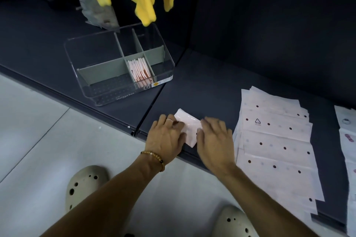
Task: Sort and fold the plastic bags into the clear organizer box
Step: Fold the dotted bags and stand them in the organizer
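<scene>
Head view: left hand point(165, 136) and right hand point(213, 140) press flat-fingered on a half-folded plastic bag point(185, 127) at the dark shelf edge point(192, 90). Folding step underway. Next, probably: finish crease, file into clear organizer box point(107, 94) beside folded bags point(139, 70); unfolded stack point(273, 140) waits right

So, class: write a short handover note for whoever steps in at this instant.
Left hand and right hand: both press flat on a half-folded bag at the shelf edge.
Clear organizer box sits back left; folded bags fill one front compartment, the others look empty.
Unfolded stack lies to the right.
Left to do: finish this fold, box it, work through the stack.
</scene>
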Tool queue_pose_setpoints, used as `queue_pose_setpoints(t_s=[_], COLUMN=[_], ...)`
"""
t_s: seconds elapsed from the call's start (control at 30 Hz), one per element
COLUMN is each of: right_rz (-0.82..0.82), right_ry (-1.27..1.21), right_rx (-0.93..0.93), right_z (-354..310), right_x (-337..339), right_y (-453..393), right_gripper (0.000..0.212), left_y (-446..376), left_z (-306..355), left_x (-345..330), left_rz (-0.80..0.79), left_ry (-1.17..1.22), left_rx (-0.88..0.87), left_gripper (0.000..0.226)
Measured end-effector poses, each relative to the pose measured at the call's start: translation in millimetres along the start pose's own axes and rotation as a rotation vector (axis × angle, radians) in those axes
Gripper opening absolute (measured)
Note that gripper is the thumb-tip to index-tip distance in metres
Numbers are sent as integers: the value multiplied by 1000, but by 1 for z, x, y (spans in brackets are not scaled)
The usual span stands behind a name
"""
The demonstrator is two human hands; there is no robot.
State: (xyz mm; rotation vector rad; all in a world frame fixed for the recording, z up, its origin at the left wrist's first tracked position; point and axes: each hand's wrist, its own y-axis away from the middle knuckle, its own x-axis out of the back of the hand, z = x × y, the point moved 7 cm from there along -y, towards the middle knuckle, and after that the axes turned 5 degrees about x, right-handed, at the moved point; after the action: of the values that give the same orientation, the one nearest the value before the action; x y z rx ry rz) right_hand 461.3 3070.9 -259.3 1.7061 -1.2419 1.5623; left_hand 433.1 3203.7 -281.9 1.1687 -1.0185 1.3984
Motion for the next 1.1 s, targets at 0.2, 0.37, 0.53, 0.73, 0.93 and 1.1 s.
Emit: queue_pose_setpoints(t_s=[0.2,0.37,0.53,0.73,0.93,1.1], right_rz=[-267,-269,-279,-263,-283,-265], right_ry=[34,-41,-42,-22,-10,-38], right_rx=[2,62,67,68,92,92], right_z=[10,14,16,16,16,15], right_x=[-36,-33,-35,-35,-35,-32], right_y=[33,31,32,32,32,31], right_gripper=[53,54,57,57,58,56], left_y=[8,-3,-2,-15,-35,-39], left_z=[7,33,48,3,-34,9], left_x=[3,3,-10,-10,4,13], left_rz=[14,-14,-88,-95,-72,-1], left_ry=[-66,-87,130,132,100,200], left_rx=[4,-291,-417,-332,-165,-195], left_gripper=[36,44,53,50,48,48])
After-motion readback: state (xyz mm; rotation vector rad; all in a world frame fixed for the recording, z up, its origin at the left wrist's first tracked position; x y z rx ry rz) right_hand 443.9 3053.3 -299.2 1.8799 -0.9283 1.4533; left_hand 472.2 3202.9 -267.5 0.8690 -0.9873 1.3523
